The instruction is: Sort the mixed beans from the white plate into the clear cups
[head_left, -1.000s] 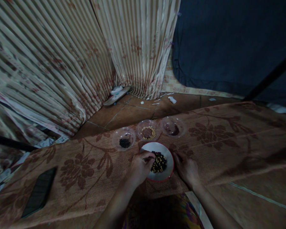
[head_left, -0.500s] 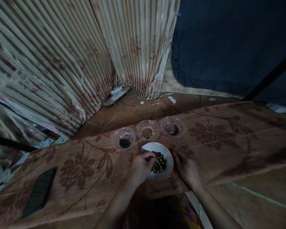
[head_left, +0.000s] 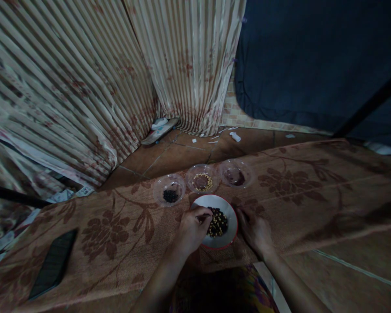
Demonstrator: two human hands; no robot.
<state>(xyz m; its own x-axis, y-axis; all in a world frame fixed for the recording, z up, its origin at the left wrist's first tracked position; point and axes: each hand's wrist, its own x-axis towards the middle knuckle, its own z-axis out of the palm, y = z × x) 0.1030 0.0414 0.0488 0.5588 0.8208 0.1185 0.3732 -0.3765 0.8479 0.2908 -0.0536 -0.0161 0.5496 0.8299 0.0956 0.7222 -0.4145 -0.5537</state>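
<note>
A white plate with a red rim (head_left: 230, 208) holds a heap of mixed dark and yellow beans (head_left: 219, 222). Over its left side, my left hand (head_left: 195, 224) has thumb and forefinger pinched together at the edge of the heap; whatever sits between the fingertips is too small to make out. My right hand (head_left: 254, 227) rests at the plate's right edge, fingers curled and partly in shadow. Behind the plate stand three clear plastic bowls: the left bowl (head_left: 159, 187) has black beans, the middle bowl (head_left: 190, 174) yellow ones, the right bowl (head_left: 247, 171) dark reddish ones.
A brown flowered cloth (head_left: 124, 261) covers the long surface under everything. A dark phone (head_left: 54, 265) lies on its left part. Beyond the far edge, the tiled floor (head_left: 182, 152) has scraps of paper and a board by the striped curtain (head_left: 185, 65).
Almost nothing differs. Both hands keep their places at the plate, and the bowls stand where they were.
</note>
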